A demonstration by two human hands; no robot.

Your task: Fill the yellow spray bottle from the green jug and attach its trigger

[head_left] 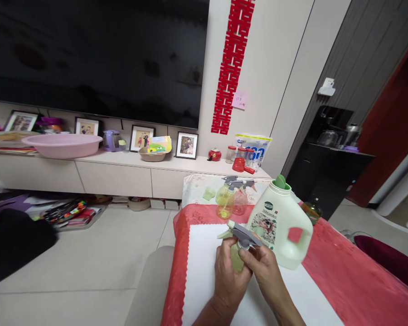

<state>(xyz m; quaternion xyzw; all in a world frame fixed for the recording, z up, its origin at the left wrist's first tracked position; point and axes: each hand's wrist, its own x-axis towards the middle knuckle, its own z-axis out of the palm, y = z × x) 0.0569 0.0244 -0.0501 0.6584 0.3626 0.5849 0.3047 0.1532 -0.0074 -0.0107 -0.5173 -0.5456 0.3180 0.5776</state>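
Observation:
A small spray bottle [237,261] with a translucent yellow-green body and a grey trigger head is held upright in front of me. My left hand [226,271] is wrapped around its body. At the neck, just below the head, my right hand [264,267] grips with thumb and fingers. Right behind my hands stands a large pale green detergent jug [279,217], a green piece sitting in its uncapped mouth. Beyond it are a yellow spray bottle [225,206] and a pink spray bottle [240,203], both with grey heads. A crumpled light green item [209,194] lies to their left.
The table has a red cloth [329,258] and a white scalloped mat [200,276]. A dark bottle [312,210] stands behind the jug. On the TV cabinet [115,170] are a pink basin [66,146], framed photos, a red teapot [215,155] and several red-lidded jars.

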